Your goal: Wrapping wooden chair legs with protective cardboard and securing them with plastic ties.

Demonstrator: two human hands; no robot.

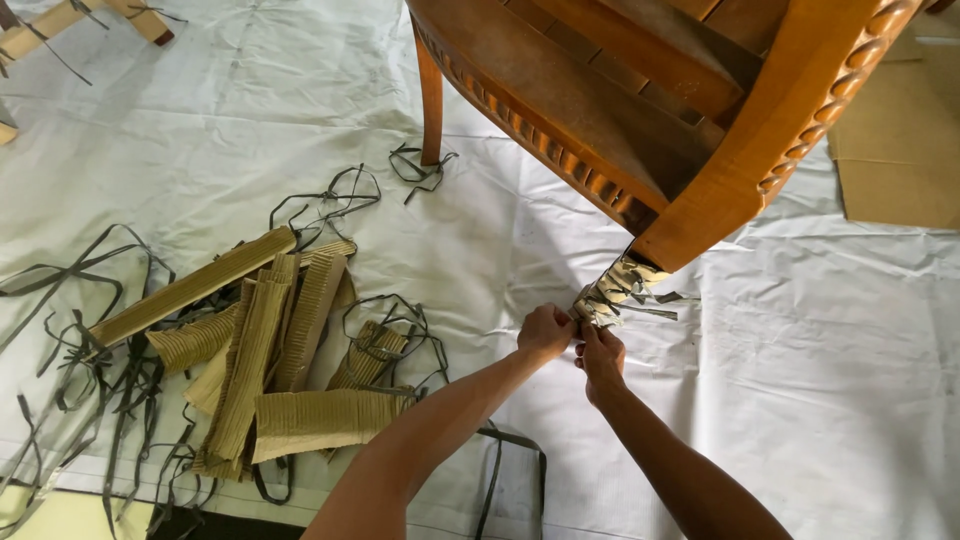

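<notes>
In the head view, both hands are being held close together slightly right of the frame's centre, low in the picture. The left hand (545, 330) is being closed on the lower end of the corrugated wrapping (612, 292), and the right hand (601, 358) is being pressed just beside it, its fingers also pinched on the same wrapping and the dark straps hanging from it. This wrapping is sitting around the chair leg (700, 215), directly above and slightly right of the hands, touching both.

The wooden chair (640, 90) is being seen in the upper right of the frame, with a carved edge. A pile of cardboard strips (270, 350) is lying in the lower left, well apart from the hands, mixed with loose black straps (80, 340). Everything is resting on a white sheet (820, 340). Flat brown cardboard (900, 150) is lying at the right edge.
</notes>
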